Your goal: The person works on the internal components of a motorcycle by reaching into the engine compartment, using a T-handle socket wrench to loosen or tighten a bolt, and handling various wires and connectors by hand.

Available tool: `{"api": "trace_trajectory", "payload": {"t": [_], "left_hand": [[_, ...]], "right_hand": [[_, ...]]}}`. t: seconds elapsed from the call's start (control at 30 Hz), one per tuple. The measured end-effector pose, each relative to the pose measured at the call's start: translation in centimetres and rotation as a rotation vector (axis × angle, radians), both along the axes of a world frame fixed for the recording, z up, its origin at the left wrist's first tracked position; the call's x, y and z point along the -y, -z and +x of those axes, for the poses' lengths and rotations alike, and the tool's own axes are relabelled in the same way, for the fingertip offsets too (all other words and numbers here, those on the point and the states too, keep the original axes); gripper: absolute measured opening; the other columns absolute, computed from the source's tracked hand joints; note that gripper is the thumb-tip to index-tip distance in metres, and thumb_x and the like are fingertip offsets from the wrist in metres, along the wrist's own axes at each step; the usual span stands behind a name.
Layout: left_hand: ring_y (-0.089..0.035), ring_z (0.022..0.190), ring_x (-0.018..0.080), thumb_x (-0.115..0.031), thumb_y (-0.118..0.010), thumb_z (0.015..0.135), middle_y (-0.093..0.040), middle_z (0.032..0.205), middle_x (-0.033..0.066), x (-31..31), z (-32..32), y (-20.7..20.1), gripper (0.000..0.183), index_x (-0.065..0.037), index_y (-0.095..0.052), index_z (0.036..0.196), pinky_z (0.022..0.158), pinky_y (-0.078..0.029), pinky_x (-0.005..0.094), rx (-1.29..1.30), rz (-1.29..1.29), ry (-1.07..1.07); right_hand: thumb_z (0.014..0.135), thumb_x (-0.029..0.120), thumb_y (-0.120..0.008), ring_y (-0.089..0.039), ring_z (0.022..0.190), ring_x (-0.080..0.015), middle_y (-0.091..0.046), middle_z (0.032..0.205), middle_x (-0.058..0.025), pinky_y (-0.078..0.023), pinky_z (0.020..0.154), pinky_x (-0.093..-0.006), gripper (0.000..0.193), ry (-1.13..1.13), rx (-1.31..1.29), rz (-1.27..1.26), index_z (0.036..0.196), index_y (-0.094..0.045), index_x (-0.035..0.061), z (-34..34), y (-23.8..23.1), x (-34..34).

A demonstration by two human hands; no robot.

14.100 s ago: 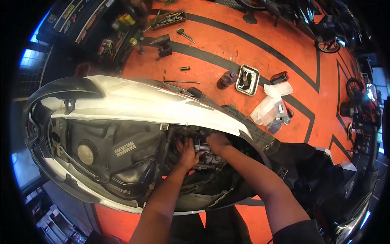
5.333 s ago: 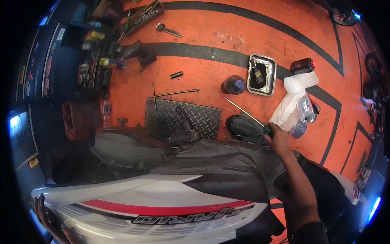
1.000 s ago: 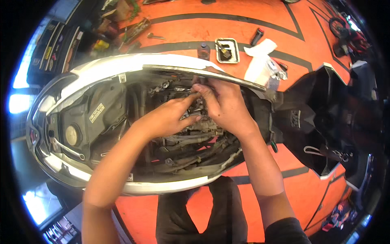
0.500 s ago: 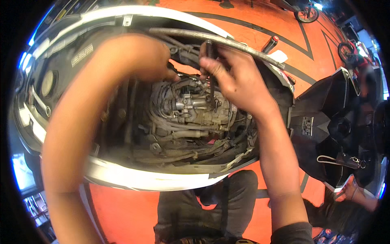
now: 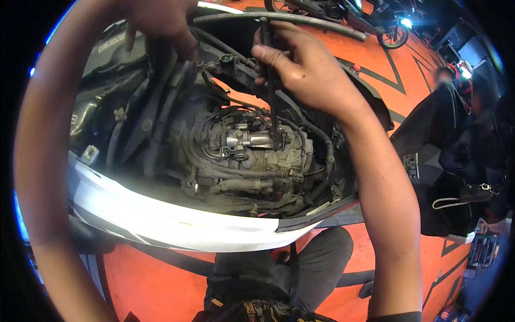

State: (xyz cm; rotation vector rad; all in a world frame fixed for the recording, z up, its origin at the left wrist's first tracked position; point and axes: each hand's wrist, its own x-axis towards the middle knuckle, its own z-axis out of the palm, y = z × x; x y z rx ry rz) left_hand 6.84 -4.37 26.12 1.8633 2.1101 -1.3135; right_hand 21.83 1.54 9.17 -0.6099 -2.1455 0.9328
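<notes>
My right hand (image 5: 300, 61) is closed around a dark long-shafted wrench (image 5: 270, 80), standing nearly upright. The wrench's lower end reaches the engine (image 5: 252, 155), beside a shiny metal cylinder part (image 5: 260, 140). A long silver-grey metal bar (image 5: 316, 24) crosses at the wrench's top; I cannot tell whether they are joined. My left hand (image 5: 163, 24), blurred and partly cut off by the upper edge, hangs over the far left of the open body with its fingers apart. It is near the bar's left end, and nothing shows in it.
A white side panel (image 5: 177, 220) borders the motorcycle body nearest me. Hoses and cables (image 5: 204, 172) surround the engine. Black bodywork with a key strap (image 5: 450, 203) is at the right. Another motorcycle (image 5: 394, 35) stands far back on the orange floor (image 5: 177, 284).
My left hand has moved up and left, away from the engine's far side. The right hand keeps its grip on the wrench. The view has shifted, and the bar appears higher in it.
</notes>
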Motion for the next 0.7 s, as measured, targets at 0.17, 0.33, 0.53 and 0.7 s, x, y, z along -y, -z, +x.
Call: {"api": "trace_trajectory", "payload": {"t": [0.17, 0.33, 0.53, 0.7], "left_hand": [[-0.065, 0.104, 0.0277, -0.041, -0.057, 0.097, -0.068, 0.116, 0.0181, -0.3, -2.3, -2.3, 0.06, -0.002, -0.052, 0.143, 0.092, -0.052, 0.0378, 0.394, -0.084, 0.093], [-0.066, 0.094, 0.026, -0.043, -0.055, 0.098, -0.07, 0.104, 0.0155, -0.3, -1.2, -2.2, 0.059, -0.001, -0.056, 0.138, 0.089, -0.053, 0.0364, 0.264, 0.001, -0.077], [-0.064, 0.09, 0.0237, -0.043, -0.052, 0.098, -0.069, 0.096, 0.013, -0.3, -1.3, -2.9, 0.054, 0.001, -0.062, 0.128, 0.086, -0.052, 0.0356, 0.288, -0.141, 0.025], [-0.077, 0.078, 0.0269, -0.038, -0.06, 0.087, -0.076, 0.082, 0.0184, 0.7, -2.0, -0.7, 0.046, 0.005, -0.074, 0.098, 0.073, -0.062, 0.0368, 0.387, 0.247, 0.0]], "right_hand": [[0.104, 0.017, -0.059, -0.068, 0.083, -0.0133, -0.062, 0.096, -0.0046, -0.056, 0.077, -0.0287, 0.021, 0.013, 0.029, 0.013, 0.109, -0.058, -0.0029, -0.2, 0.4, -0.1], [0.104, 0.016, -0.058, -0.067, 0.084, -0.0136, -0.062, 0.098, -0.0053, -0.057, 0.078, -0.0285, 0.02, -0.01, 0.022, 0.001, 0.108, -0.058, -0.0037, -0.1, 0.2, 0.3], [0.103, 0.015, -0.059, -0.065, 0.085, -0.0123, -0.061, 0.095, -0.0061, -0.056, 0.077, -0.0292, 0.019, -0.006, -0.001, 0.05, 0.104, -0.058, -0.0036, -0.5, 0.0, 0.8], [0.101, 0.022, -0.063, -0.065, 0.085, -0.0162, -0.068, 0.096, -0.013, -0.053, 0.077, -0.0324, 0.029, 0.047, 0.042, 0.129, 0.111, -0.061, -0.0054, -0.5, -0.5, 1.5]]}}
